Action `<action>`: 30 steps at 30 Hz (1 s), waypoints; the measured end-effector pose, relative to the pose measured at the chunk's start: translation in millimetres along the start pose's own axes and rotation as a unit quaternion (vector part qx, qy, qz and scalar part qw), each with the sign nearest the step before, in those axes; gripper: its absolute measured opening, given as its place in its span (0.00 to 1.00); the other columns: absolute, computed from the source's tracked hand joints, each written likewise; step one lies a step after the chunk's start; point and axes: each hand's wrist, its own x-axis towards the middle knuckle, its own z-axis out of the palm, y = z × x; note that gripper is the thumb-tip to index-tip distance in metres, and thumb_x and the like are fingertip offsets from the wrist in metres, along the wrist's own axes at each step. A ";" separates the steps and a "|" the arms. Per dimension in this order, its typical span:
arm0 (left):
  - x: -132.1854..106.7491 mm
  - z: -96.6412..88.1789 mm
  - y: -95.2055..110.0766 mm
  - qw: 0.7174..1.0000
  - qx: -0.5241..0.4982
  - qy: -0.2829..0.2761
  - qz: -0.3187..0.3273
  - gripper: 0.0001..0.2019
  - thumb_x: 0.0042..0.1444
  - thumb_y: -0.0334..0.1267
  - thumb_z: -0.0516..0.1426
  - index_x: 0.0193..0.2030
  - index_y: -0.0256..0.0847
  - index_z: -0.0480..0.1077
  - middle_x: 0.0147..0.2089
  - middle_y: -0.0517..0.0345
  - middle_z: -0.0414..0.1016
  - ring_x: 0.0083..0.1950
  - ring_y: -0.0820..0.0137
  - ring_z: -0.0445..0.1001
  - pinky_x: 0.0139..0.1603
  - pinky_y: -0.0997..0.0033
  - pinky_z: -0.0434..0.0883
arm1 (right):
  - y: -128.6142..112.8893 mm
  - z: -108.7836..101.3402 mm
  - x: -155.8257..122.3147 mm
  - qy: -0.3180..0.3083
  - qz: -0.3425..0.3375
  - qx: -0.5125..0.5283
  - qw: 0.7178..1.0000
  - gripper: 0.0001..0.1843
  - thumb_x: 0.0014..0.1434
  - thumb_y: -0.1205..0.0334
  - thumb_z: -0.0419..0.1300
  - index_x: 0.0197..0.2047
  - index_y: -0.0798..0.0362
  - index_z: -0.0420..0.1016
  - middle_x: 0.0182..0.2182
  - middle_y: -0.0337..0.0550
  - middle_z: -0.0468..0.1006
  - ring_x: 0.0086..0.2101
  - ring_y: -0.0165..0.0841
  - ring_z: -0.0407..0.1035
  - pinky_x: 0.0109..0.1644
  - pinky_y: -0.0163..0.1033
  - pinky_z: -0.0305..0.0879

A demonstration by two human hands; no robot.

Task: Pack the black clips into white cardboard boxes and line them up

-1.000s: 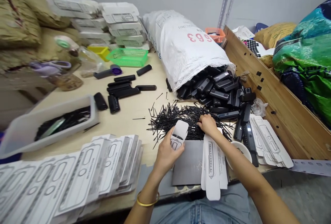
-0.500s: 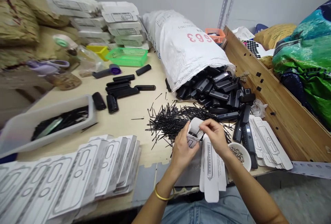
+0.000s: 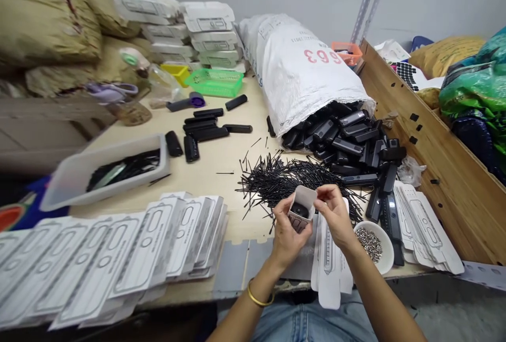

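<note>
My left hand (image 3: pixel 290 234) is wrapped round a small white carton (image 3: pixel 305 194), held upright with its top open toward me. Inside the carton a black plastic piece (image 3: pixel 299 209) shows. At the carton's right edge, the thumb and forefinger of my right hand (image 3: pixel 334 215) pinch what looks like a side flap. Below my right hand lie flat white printed cartons (image 3: pixel 329 284), overhanging the table's front edge. Just beyond both hands is a heap of thin black sticks (image 3: pixel 276 181). A white bowl of small metal parts (image 3: pixel 385 263) stands right of my right wrist.
Packed white cartons (image 3: pixel 146 247) lie in overlapping rows at front left. Behind them stands a clear tub (image 3: pixel 59 189) of black sticks. A white sack (image 3: pixel 284 73) spills black plastic cases (image 3: pixel 348 144). More flat cartons (image 3: pixel 427 226) lie by the wooden board (image 3: pixel 446 173) on the right.
The view has swung left. My right fingers have moved from over the carton's opening to its right edge, and the black piece inside now shows more plainly. My left hand keeps its hold.
</note>
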 end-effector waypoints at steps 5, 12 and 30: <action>-4.4 2.0 0.7 0.995 -0.003 -0.089 -0.051 0.24 0.47 0.31 0.59 0.49 0.42 0.54 0.50 0.49 0.65 0.54 0.62 0.68 0.52 0.57 0.66 | 18.3 15.9 -14.1 0.057 -0.056 -0.106 0.991 0.07 0.61 0.59 0.52 0.38 0.52 0.67 0.33 0.40 0.70 0.34 0.31 0.66 0.40 0.38 0.64; -0.2 0.4 10.2 0.972 -0.149 -0.108 -0.147 0.34 0.53 0.35 0.58 0.58 0.45 0.38 0.63 0.37 0.57 0.58 0.64 0.66 0.56 0.55 0.65 | 24.5 20.0 -28.3 0.047 -0.180 -0.186 0.965 0.05 0.60 0.62 0.54 0.39 0.51 0.69 0.41 0.45 0.73 0.44 0.36 0.67 0.49 0.45 0.64; 3.3 5.6 12.5 0.979 -0.107 -0.089 -0.148 0.38 0.49 0.33 0.59 0.61 0.41 0.40 0.60 0.36 0.60 0.59 0.60 0.65 0.58 0.52 0.62 | 11.4 18.2 -19.2 0.068 -0.057 -0.162 0.983 0.09 0.60 0.61 0.53 0.42 0.53 0.70 0.42 0.45 0.75 0.44 0.34 0.69 0.50 0.41 0.65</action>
